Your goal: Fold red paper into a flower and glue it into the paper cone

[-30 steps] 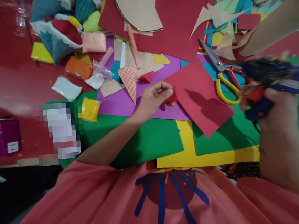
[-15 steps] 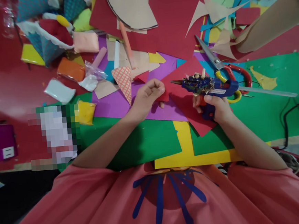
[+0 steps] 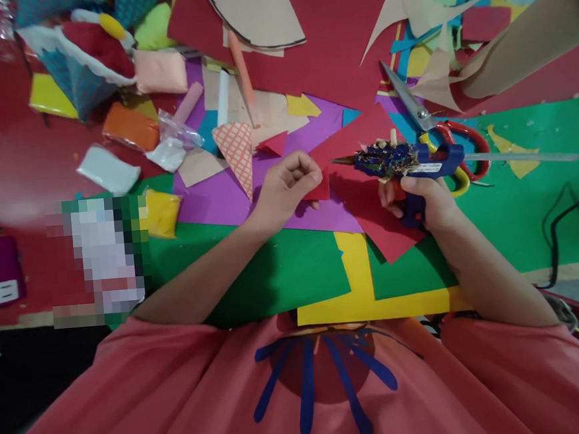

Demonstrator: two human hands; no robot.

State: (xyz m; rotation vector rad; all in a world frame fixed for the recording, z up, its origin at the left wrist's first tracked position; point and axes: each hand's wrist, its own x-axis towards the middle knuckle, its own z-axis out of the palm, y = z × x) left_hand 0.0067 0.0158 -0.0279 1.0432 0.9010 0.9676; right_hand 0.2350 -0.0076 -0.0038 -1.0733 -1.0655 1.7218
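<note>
My left hand [image 3: 287,187] pinches a small piece of red paper [image 3: 321,189], most of it covered by the fingers. In my right hand [image 3: 431,199] is a blue hot glue gun [image 3: 390,159], its body crusted with bits of debris. The gun's nozzle points left, a short way from the red piece, and a clear glue stick [image 3: 525,155] sticks out of its back. A large red sheet [image 3: 369,211] lies under the gun. Just left of my left hand rests a paper cone [image 3: 237,155] with a red lattice pattern.
Scissors [image 3: 413,103] lie open behind the glue gun. Packets of coloured clay, such as a yellow packet [image 3: 161,214] and an orange packet [image 3: 130,126], sit at left near a decorated cone [image 3: 80,69]. A brown paper roll [image 3: 516,45] stands at right. Green sheets [image 3: 253,266] cover the front.
The glue gun has shifted slightly to the right and its handle has turned a little. My left hand keeps its pinch on the red paper. The view has moved slightly.
</note>
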